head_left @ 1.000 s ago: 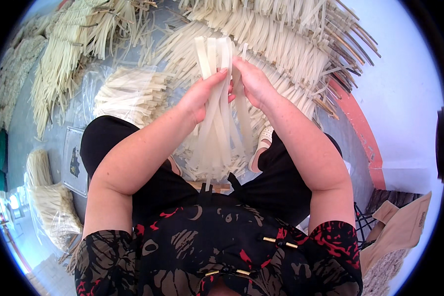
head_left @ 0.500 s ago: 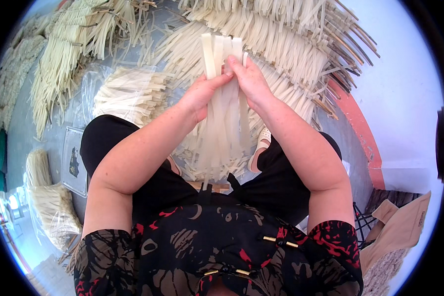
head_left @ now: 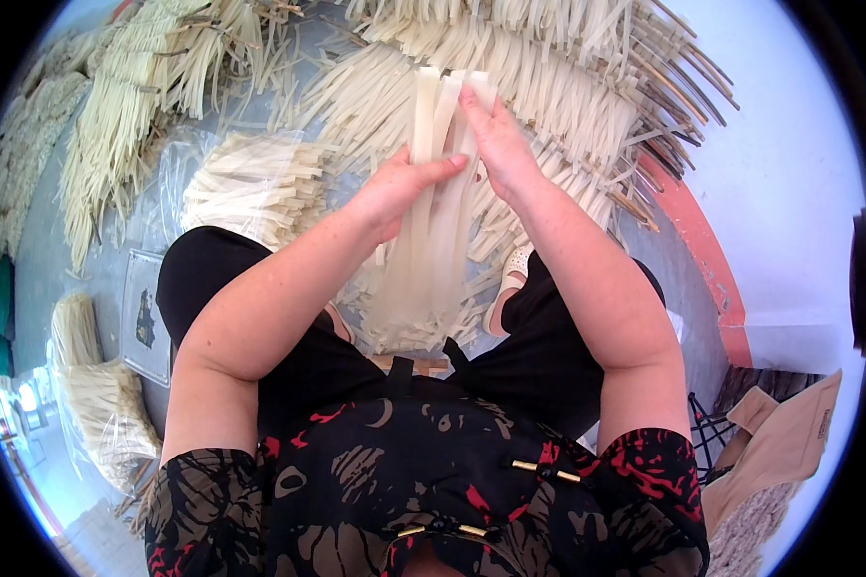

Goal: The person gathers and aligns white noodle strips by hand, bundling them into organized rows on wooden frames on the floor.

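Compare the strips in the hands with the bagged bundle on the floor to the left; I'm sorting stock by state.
The held strips hang loose and long between the left hand and right hand; the bagged bundle lies flat on the floor. The held strips are bare; the bundle sits in clear plastic. The held strips are few, the bundle thick. Both are pale, flat and cream-coloured.

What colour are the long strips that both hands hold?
The strips are pale cream, slightly translucent; the head view shows them best.
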Demonstrator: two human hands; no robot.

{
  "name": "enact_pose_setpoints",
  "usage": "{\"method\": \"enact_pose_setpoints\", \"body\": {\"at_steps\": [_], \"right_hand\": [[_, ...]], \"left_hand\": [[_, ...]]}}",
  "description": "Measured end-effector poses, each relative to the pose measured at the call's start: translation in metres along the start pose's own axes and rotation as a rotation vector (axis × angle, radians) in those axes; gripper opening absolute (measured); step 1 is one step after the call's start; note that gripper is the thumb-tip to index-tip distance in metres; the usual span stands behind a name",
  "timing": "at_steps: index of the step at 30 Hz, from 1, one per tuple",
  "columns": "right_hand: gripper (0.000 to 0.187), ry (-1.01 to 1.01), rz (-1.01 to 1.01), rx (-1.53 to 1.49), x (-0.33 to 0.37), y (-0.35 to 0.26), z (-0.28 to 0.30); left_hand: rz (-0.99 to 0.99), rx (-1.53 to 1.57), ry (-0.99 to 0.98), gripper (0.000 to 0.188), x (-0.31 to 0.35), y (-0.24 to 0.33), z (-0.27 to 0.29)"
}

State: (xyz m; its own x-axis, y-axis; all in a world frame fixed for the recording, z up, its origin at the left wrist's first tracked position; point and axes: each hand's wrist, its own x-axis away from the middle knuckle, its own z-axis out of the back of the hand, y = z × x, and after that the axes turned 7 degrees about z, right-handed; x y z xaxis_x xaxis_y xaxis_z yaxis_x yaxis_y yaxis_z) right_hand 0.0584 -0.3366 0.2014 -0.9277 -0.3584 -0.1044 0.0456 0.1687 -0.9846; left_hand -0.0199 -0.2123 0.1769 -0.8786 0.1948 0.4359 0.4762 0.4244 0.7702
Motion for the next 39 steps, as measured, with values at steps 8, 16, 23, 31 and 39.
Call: {"method": "enact_pose_setpoints", "body": {"at_steps": [8,16,23,31,39], "right_hand": [[0.067,0.123,0.003,-0.109,-0.007,0.002,0.008],[0.048,-0.024,-0.318,-0.261,0.006,0.003,0.002],[0.027,0.093,-0.211,-0.160,-0.002,-0.013,0.009],[0.025,0.130,-0.215,-0.005,-0.018,-0.023,0.047],[0.027,-0.041,-0.295,-0.066,0.007,-0.015,0.002]], "left_hand": [[0.086,0.000,-0.081,0.047,0.010,0.002,-0.008],[0.078,0.107,-0.055,0.047,0.000,0.004,0.003],[0.045,0.141,-0.112,0.043,-0.004,0.004,0.004],[0.091,0.148,-0.060,0.044,-0.005,0.017,0.021],[0.034,0.171,-0.131,0.053,-0.003,0.016,0.014]]}}
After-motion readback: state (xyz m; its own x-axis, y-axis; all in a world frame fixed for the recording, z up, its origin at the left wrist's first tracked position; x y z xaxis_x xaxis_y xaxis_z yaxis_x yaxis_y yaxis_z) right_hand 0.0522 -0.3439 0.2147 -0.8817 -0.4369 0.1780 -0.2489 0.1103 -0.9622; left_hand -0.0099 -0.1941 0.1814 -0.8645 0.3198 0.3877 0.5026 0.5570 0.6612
